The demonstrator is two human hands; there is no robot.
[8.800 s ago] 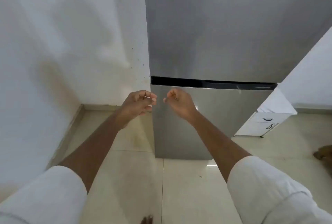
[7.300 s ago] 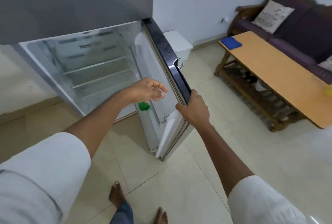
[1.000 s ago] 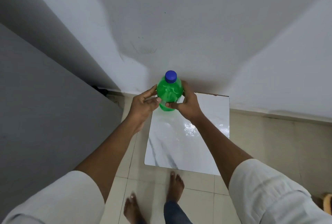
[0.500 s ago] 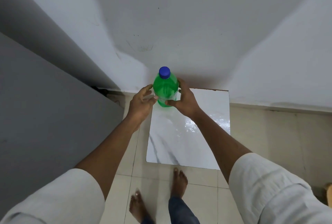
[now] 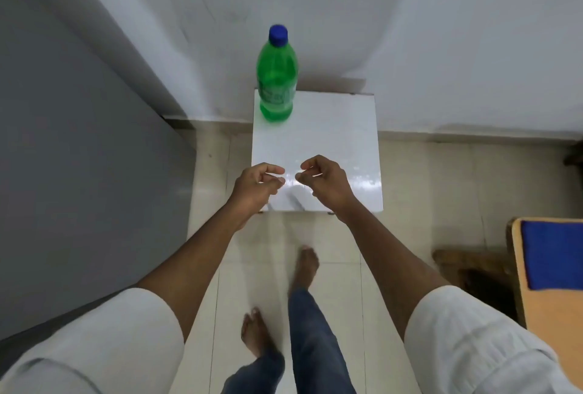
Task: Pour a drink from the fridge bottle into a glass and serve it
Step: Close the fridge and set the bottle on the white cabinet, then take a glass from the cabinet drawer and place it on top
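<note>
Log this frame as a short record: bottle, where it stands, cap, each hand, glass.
bottle: green plastic bottle, upright
support: small white marble-top table, bottle at its far left corner by the wall
cap: blue cap, on
left hand: loosely curled, holds nothing, clear of the bottle
right hand: loosely curled, holds nothing, clear of the bottle
glass: none in view

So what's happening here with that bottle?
A person is getting a drink ready. The green plastic bottle with a blue cap stands upright, cap on, at the far left corner of a small white marble-topped stand. The left hand and right hand hover nearer, loosely curled, holding nothing. No glass is in view.
</note>
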